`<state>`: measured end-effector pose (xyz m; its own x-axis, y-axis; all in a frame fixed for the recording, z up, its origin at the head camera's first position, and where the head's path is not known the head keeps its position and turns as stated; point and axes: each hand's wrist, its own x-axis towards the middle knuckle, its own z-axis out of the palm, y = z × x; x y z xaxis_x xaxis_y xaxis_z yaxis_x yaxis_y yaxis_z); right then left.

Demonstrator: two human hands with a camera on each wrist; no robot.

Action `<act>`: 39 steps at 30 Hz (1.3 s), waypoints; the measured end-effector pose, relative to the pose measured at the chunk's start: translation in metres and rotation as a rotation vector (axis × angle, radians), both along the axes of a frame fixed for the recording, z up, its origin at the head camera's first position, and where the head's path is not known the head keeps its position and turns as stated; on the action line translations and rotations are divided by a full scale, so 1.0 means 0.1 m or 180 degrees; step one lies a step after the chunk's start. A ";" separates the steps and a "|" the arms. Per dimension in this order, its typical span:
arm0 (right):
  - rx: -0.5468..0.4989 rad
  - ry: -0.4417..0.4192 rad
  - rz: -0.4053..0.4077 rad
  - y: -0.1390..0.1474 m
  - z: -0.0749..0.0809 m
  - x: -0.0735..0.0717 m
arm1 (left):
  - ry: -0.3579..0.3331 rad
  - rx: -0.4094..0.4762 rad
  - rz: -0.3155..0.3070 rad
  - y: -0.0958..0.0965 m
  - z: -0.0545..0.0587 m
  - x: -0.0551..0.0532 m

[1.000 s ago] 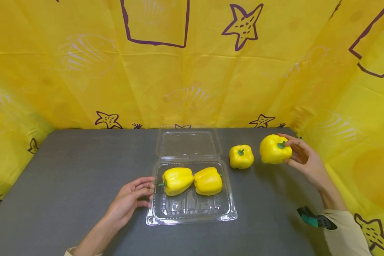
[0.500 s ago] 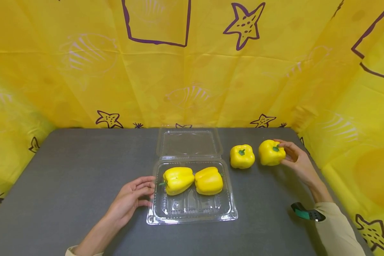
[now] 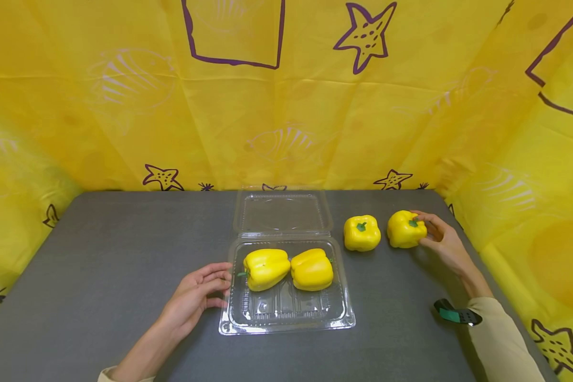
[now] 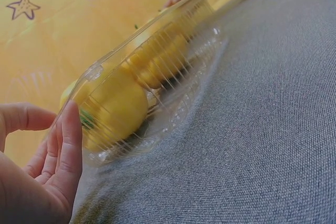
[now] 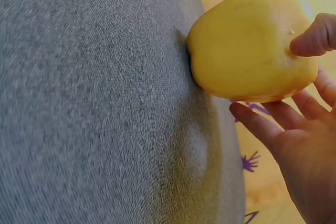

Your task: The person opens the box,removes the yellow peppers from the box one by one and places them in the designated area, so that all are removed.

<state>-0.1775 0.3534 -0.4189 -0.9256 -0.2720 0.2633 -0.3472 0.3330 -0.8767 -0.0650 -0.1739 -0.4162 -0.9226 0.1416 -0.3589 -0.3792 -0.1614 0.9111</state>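
Observation:
A clear plastic clamshell container [image 3: 286,321] lies with its lid folded back. Two yellow bell peppers [image 3: 266,269] [image 3: 312,269] lie on their sides in its base. My left hand [image 3: 191,297] holds the container's left rim between thumb and fingers, seen close in the left wrist view. At the right, my right hand [image 3: 446,244] grips another yellow bell pepper [image 3: 403,229]. In the right wrist view, the thumb lies on one side of this pepper [image 5: 247,45] and the fingers on the other; its base meets the table. One more pepper [image 3: 362,233] stands stem up between it and the container.
The grey table [image 3: 124,254] carries everything. Yellow cloth [image 3: 286,106] with printed starfish and fish hangs behind and along both sides. The clear lid [image 3: 283,215] lies flat toward the cloth. A dark band with a green part [image 3: 457,314] is by the right sleeve.
My right hand has lowered its pepper to the table and shifted slightly left, toward the standing pepper. The left hand and the container have stayed in place.

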 end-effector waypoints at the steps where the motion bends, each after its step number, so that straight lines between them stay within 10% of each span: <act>1: 0.0015 0.0007 0.0012 0.00 0.00 0.01 | 0.0002 0.0003 0.0000 0.00 0.00 0.00; 19: 0.0639 -0.0045 -0.0118 0.04 0.05 0.07 | -0.0014 -0.0048 -0.0013 -0.01 0.00 -0.01; 39: 0.0483 0.0213 0.0121 -0.01 0.25 0.12 | -0.0047 -0.0064 0.0009 0.00 0.01 -0.01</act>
